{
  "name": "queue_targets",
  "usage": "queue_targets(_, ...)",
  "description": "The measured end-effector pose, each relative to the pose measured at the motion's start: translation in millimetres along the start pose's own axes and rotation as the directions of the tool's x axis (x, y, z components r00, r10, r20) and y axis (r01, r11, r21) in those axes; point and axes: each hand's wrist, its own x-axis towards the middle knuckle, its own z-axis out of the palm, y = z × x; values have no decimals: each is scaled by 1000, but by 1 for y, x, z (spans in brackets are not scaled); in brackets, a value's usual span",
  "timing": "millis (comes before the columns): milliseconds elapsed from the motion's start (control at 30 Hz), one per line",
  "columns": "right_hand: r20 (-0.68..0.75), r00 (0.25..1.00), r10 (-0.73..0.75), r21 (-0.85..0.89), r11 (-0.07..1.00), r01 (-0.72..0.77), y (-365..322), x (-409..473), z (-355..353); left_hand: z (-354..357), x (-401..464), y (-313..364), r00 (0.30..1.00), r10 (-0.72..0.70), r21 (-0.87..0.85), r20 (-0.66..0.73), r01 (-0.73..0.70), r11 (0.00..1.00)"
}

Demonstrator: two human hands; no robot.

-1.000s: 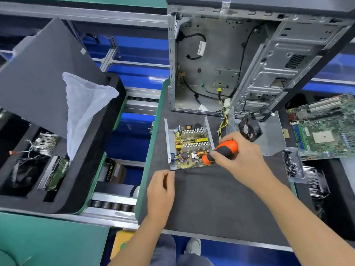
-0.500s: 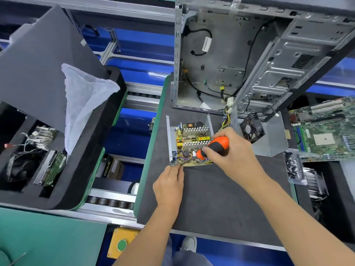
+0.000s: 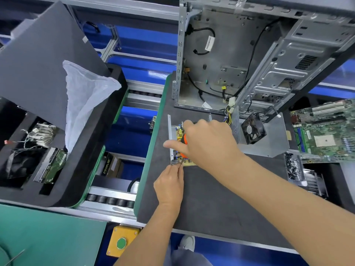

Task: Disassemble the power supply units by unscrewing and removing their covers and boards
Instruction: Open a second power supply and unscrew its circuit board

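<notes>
Right hand (image 3: 209, 143) grips orange screwdriver (image 3: 184, 138) over power supply board (image 3: 179, 132); left hand (image 3: 170, 184) pinches board near corner.

**Bright, even light; soft and bent at the edges**

You get flat overhead light with only faint shadows. Glare washes the computer case (image 3: 240, 54) metal and the blue rails. Your right hand (image 3: 207, 143) is slightly motion-blurred. The wide lens bows straight lines toward the corners, and the far left smears.

Right hand (image 3: 208, 143) grips orange-handled screwdriver (image 3: 183, 145) over open metal power supply tray (image 3: 169, 135) (board mostly hidden); left hand (image 3: 170, 184) pinches its near corner on dark grey mat (image 3: 211, 200).
</notes>
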Motion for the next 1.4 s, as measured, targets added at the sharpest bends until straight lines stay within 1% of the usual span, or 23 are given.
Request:
queue_targets(133,128,992,-7,11,1000,6,-6,15,-2,0,0,0,1000,-4,2,4,4,1000)
queue_targets(267,233,962,-146,103,987,125,-3,17,-7,-1,0,1,1000,-9,-5,15,9,1000)
queue_targets(333,276,928,-249,191,961,201,-1,16,-9,-2,1,1,1000,-1,-2,22,1,1000)
queue_targets(400,353,874,-334,302,925,231,0,16,-10,-4,2,3,1000,8,15,15,-8,1000)
queue_targets(467,423,831,-362,374,905,204,0,16,-12,-5,4,4,1000,4,25,10,-4,1000)
queue_targets(500,430,833,-349,388,904,179,0,15,-14,-6,4,4,1000,-1,28,11,1,1000)
queue_targets(533,429,851,-303,378,916,135,0,14,-15,-6,3,4,1000,-6,30,8,6,1000)
queue_targets(567,412,880,-238,320,941,104,0,13,-16,-5,3,3,1000,-9,26,5,8,1000)
queue_targets(633,313,938,-147,74,989,130,2,14,-16,-4,3,2,1000,-2,5,4,2,1000)
queue_targets(700,207,966,-156,-100,979,180,7,14,-13,-2,3,1,1000,9,1,-11,-9,1000)
queue_targets(733,170,968,-185,-113,972,206,10,13,-10,0,3,1,1000,10,2,-18,-10,1000)
queue_targets(800,156,955,-251,-55,963,262,13,11,-4,2,3,-1,1000,12,2,-27,-12,1000)
queue_targets(867,191,932,-307,125,950,287,16,9,-3,3,2,-2,999,11,7,-34,-11,1000)
queue_targets(933,251,911,-328,292,923,251,17,8,-5,5,1,-4,999,19,11,-36,-19,1000)
queue_targets(967,265,907,-327,326,916,235,18,7,-5,5,1,-4,999,26,8,-35,-26,1000)
queue_targets(1033,279,922,-268,263,945,196,19,7,-7,5,1,-4,999,25,3,-36,-25,1000)
queue_targets(1100,254,953,-167,41,986,161,20,8,-7,5,2,-3,999,22,1,-33,-22,1000)
queue_targets(1133,204,964,-170,-76,979,189,20,9,-6,5,1,-4,999,25,0,-27,-25,1000)
queue_targets(1167,162,965,-205,-131,965,227,21,8,-5,6,1,-4,999,27,-2,-21,-27,1000)
queue_targets(1200,142,964,-224,-141,959,244,22,8,-4,6,1,-5,1000,24,-9,-19,-25,1000)
queue_targets(1267,145,958,-246,-84,962,259,26,8,0,6,1,-5,999,24,-23,-25,-24,999)
queue_targets(1333,162,940,-300,6,953,303,27,7,0,5,1,-4,999,28,-27,-43,-29,999)
queue_targets(1400,218,912,-348,124,937,328,27,7,0,4,1,-4,999,23,-31,-49,-25,999)
